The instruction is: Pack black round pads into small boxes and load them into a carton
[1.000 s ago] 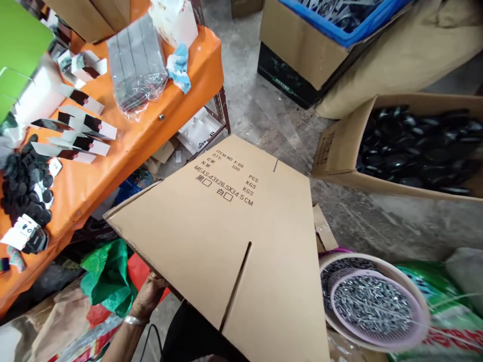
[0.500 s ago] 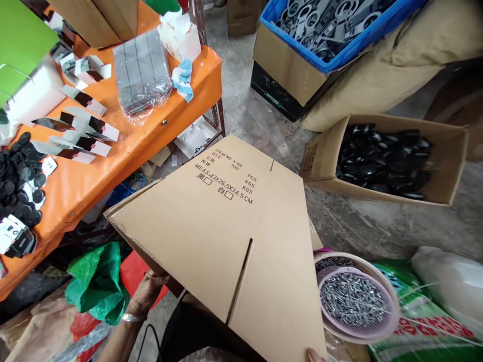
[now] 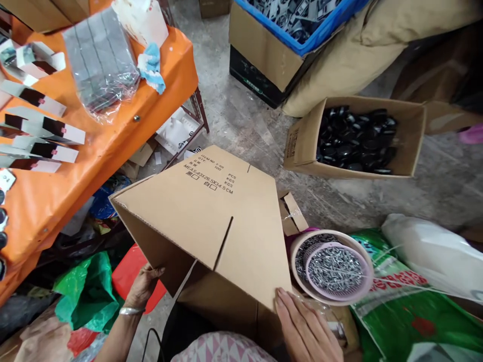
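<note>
Left hand (image 3: 142,288): fingers clenched on the edge of the carton (image 3: 219,206) at its 8 o'clock. Right hand (image 3: 307,324): fingers straight, touching the 5 o'clock corner; we can't tell if the thumb grips underneath. Carton sits mid-view between our hands, printed panel up, open side toward us. From it: cream tub (image 3: 302,286) with small metal pieces (image 3: 334,270) at 4, cardboard box (image 3: 302,146) of black parts (image 3: 354,140) at 2, blue tray (image 3: 302,48) at 1, orange tabletop (image 3: 98,168) at 10.
</note>
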A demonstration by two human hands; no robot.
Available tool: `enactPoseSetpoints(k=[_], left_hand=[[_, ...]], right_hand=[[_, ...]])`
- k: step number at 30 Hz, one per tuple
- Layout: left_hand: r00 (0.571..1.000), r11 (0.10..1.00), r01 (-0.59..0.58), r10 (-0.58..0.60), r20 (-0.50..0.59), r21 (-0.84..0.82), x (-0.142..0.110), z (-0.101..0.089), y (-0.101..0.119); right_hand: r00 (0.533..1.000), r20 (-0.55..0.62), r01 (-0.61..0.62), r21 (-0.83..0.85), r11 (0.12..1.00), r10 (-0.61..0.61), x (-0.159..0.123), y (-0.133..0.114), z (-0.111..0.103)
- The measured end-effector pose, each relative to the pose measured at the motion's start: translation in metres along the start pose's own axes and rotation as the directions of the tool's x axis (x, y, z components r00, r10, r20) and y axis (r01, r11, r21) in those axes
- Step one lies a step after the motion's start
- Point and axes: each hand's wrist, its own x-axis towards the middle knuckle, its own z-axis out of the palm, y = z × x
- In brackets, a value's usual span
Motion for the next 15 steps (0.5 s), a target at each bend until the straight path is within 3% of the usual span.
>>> enactPoseSetpoints(k=[3, 6, 8, 9, 10, 13, 15], left_hand=[[0.999, 0.999, -0.038, 0.039, -0.005, 0.03, 0.029, 0.011, 0.017], [0.973, 0.97, -0.175, 0.196, -0.119, 0.169, 0.068, 0.04, 0.045], [0.873, 0.897, -0.304, 0.397, -0.282, 0.322, 0.088, 0.069, 0.062], [0.838, 0.862, -0.36, 0.467, -0.284, 0.357, 0.094, 0.086, 0.067], [0.833, 0.843, -0.407, 0.501, -0.237, 0.352, 0.096, 0.103, 0.07], [0.924, 0.906, -0.383, 0.378, 0.063, 0.179, 0.091, 0.15, 0.061], [0.963, 0.96, -0.259, 0.248, 0.106, 0.109, 0.089, 0.172, 0.045]], right_hand=[[0.996, 0.083, 0.041, 0.009, 0.999, -0.041, 0.028, 0.0, 0.019], [0.989, 0.151, -0.001, 0.016, 1.0, -0.001, 0.075, 0.003, 0.072], [0.948, 0.304, -0.115, 0.06, 0.992, 0.091, 0.109, 0.001, 0.121], [0.914, 0.394, -0.149, 0.106, 0.983, 0.096, 0.124, -0.003, 0.145], [0.884, 0.458, -0.18, 0.153, 0.972, 0.092, 0.137, -0.01, 0.168], [0.833, 0.54, -0.277, 0.22, 0.935, 0.12, 0.155, -0.041, 0.216], [0.82, 0.553, -0.321, 0.223, 0.92, 0.152, 0.155, -0.064, 0.23]])
